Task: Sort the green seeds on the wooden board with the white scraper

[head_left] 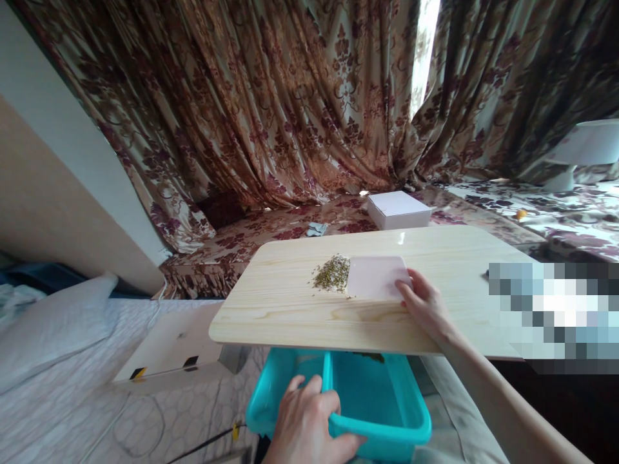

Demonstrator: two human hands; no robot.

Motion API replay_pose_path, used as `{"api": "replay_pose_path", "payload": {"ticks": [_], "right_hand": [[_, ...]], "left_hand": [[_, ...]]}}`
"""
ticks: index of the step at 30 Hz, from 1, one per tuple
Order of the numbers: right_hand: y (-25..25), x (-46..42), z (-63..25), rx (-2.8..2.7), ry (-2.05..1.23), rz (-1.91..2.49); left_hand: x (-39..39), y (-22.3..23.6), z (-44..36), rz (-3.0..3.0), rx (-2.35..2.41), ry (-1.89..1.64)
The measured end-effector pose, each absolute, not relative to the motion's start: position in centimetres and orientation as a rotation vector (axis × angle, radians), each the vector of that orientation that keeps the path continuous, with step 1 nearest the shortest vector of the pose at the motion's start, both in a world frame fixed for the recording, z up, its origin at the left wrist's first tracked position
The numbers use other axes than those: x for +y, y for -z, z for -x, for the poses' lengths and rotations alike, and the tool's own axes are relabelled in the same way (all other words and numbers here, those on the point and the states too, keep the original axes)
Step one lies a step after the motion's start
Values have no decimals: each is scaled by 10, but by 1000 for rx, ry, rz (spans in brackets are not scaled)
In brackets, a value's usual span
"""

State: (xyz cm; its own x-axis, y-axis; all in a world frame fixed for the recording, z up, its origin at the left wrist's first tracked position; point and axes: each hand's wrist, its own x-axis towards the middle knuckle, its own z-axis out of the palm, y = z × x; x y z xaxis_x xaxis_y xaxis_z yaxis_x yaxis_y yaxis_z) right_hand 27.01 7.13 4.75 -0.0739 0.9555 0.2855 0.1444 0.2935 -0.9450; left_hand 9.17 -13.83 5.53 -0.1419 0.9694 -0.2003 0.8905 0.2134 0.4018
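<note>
A loose pile of small green and whitish grains (331, 274), which look like mung beans with something paler mixed in, lies on the light wood tabletop (271, 316). My right hand (425, 301) pinches the right edge of a thin, pale pinkish-white flat scraper (377, 278). The scraper's left edge touches the pile. Below the table's near edge is a turquoise two-compartment bin (423, 422). My left hand (309, 415) is closed over the bin's near rim by the divider, thumb outside. Some green bits (372, 356) show at the back of the right compartment, partly under the tabletop.
A white box (399, 209) stands behind the table, with a folded pale cloth (317, 229) to its left. Patterned curtains (290, 96) hang at the back. A flat white case (169, 338) lies on the bed at left. A blurred-out patch covers the table's right end.
</note>
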Motion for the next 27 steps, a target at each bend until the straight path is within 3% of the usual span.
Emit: {"api": "replay_pose_path", "payload": {"ticks": [27], "right_hand": [[-49,72,-274,-1440,-827,1201]], "left_hand": [[-140,-57,-92,-1725,2094,-313]]}}
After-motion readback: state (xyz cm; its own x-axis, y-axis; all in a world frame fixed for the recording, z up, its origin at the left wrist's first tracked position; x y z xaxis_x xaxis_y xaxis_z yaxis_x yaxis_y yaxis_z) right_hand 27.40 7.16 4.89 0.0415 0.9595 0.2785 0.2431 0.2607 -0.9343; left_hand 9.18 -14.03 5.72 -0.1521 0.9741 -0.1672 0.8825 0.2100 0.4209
